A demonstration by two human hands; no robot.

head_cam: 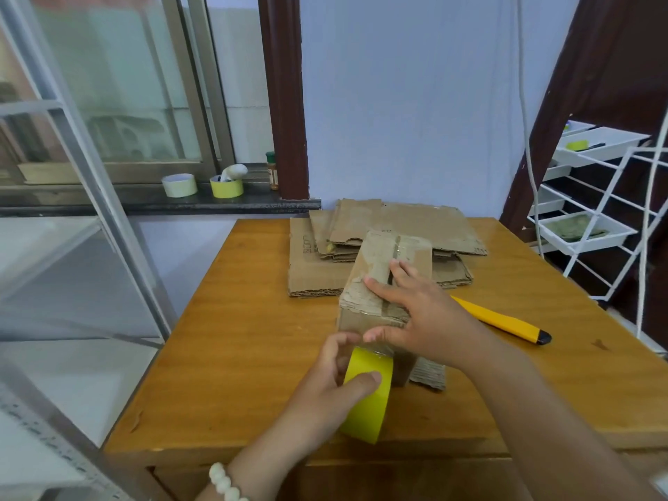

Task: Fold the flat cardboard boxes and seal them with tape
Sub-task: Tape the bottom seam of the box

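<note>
A small folded cardboard box (pixel 379 269) stands in the middle of the wooden table (pixel 231 334), its top flaps closed along a centre seam. My right hand (pixel 415 312) lies flat on the box top, fingers spread over the seam, thumb on the near face. My left hand (pixel 332 385) grips a yellow tape roll (pixel 368 403) just below the box's near face; a clear strip runs from the roll up to the box. Behind the box lies a stack of flat cardboard boxes (pixel 361 244).
A yellow utility knife (pixel 506 321) lies on the table to the right. Two tape rolls (pixel 202 186) and a small bottle (pixel 272 171) sit on the window sill at the back left. A white wire rack with trays (pixel 592 218) stands right of the table.
</note>
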